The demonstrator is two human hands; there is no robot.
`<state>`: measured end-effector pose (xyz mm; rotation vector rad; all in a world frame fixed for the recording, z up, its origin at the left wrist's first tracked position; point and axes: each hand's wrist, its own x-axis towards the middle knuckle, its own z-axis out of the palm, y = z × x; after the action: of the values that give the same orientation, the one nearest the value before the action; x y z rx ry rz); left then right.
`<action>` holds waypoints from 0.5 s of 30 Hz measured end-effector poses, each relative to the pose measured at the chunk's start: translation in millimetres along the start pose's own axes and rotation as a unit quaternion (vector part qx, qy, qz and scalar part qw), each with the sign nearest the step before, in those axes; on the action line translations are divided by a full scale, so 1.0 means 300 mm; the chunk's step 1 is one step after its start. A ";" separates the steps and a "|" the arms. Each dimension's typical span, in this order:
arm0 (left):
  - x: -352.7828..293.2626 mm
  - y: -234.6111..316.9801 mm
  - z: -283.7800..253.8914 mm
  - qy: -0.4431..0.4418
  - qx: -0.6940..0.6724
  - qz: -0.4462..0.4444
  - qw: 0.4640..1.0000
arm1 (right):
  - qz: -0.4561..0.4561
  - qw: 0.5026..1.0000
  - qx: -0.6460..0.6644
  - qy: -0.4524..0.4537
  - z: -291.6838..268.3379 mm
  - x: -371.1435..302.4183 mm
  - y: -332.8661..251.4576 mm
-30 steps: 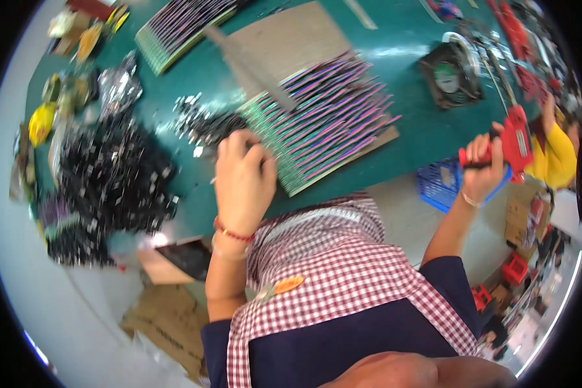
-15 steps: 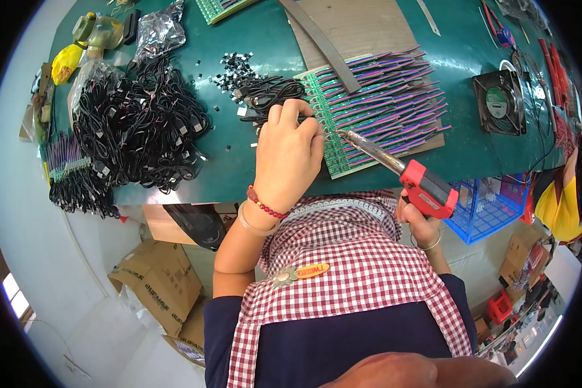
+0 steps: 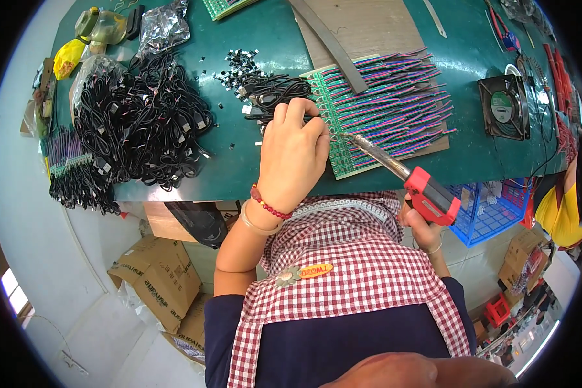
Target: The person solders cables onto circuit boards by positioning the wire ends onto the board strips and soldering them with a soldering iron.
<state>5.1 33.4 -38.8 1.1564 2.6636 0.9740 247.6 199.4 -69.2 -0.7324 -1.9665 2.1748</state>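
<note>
My left hand (image 3: pixel 293 143) is closed in a pinch at the left edge of a panel of small green circuit boards (image 3: pixel 344 157). A black cable (image 3: pixel 308 119) shows between its fingers, though the fingertips are mostly hidden. Rows of thin pink, blue and black wires (image 3: pixel 394 103) run rightward from the panel. My right hand (image 3: pixel 423 230) is wrapped round the red and black handle of a soldering iron (image 3: pixel 432 196). The iron's metal tip points left and down onto the panel, close by my left fingers. Just beyond my left hand lies a bundle of black cables (image 3: pixel 275 89).
A metal strip (image 3: pixel 333 46) lies across the panel and the brown board (image 3: pixel 368 26). Leftward are a big heap of black cables (image 3: pixel 142 123) and small black connectors (image 3: pixel 239 64). A fan (image 3: pixel 503 107) stands at right, above a blue crate (image 3: pixel 488 213) beyond the table edge.
The whole view has shifted slightly. Both hands keep almost the same place, with the iron's tip still at the panel and my left fingers still pinched.
</note>
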 end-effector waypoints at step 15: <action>0.005 -0.004 -0.004 -0.013 -0.014 -0.008 1.000 | -0.004 0.998 0.059 -0.019 -0.022 -0.007 0.022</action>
<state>2.9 33.2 -38.3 1.1329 2.6270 0.9835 253.8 203.7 -75.3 -0.6694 -1.8343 2.2937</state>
